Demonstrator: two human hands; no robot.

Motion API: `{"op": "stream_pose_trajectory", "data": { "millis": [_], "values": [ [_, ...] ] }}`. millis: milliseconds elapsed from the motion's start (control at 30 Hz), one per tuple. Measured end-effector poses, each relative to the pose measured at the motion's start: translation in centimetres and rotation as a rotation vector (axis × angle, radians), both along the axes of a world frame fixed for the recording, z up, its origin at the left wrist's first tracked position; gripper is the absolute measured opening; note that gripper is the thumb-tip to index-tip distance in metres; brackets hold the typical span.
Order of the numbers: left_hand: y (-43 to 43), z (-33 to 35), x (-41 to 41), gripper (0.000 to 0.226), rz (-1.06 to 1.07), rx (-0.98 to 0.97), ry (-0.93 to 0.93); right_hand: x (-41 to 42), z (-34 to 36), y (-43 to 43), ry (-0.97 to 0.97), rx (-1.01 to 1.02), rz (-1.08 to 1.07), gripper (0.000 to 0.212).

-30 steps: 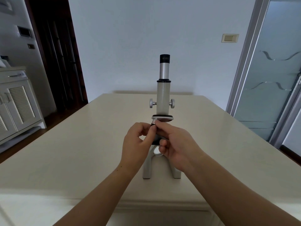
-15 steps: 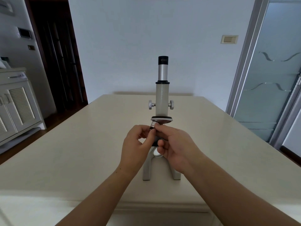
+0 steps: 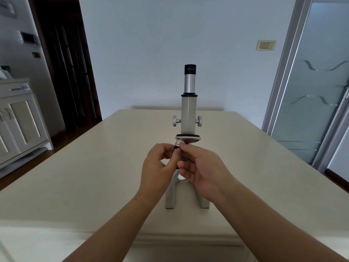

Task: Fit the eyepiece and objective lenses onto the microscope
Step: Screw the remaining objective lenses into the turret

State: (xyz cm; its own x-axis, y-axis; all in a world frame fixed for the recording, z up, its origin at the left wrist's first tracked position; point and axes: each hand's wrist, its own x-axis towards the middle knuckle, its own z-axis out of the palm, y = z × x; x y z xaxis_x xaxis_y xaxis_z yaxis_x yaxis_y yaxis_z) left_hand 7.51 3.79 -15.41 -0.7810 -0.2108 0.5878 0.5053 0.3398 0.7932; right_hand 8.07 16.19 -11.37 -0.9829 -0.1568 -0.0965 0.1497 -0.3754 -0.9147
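A grey microscope (image 3: pixel 188 112) stands upright in the middle of the cream table (image 3: pixel 94 167). A black eyepiece (image 3: pixel 190 69) sits at the top of its silver tube. Under the round nosepiece (image 3: pixel 188 138) a small objective lens (image 3: pixel 177 144) with a silver and red band points down to the left. My left hand (image 3: pixel 158 167) and my right hand (image 3: pixel 204 167) meet just below the nosepiece, fingertips pinched on the objective lens. The hands hide the stage and the lens's lower part.
Two focus knobs (image 3: pixel 175 121) stick out of the tube's sides. A white cabinet (image 3: pixel 17 120) stands at the left, a dark doorway (image 3: pixel 69 63) behind it, and a frosted glass door (image 3: pixel 311 91) at the right. The table's near edge runs under my forearms.
Both hands stay pinched on the objective lens under the nosepiece, with only slight shifts of the fingers. The view has tilted up a little.
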Motion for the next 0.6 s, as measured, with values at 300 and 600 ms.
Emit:
{"op": "stream_pose_trajectory", "data": {
  "millis": [300, 600],
  "values": [
    [0.16, 0.02, 0.04, 0.02, 0.043, -0.055, 0.017, 0.11, 0.56, 0.54, 0.048, 0.095, 0.003, 0.025],
    [0.21, -0.3, -0.05, 0.012, 0.039, 0.01, -0.02, 0.17, 0.44, 0.13, -0.016, 0.007, 0.003, 0.028]
  ]
}}
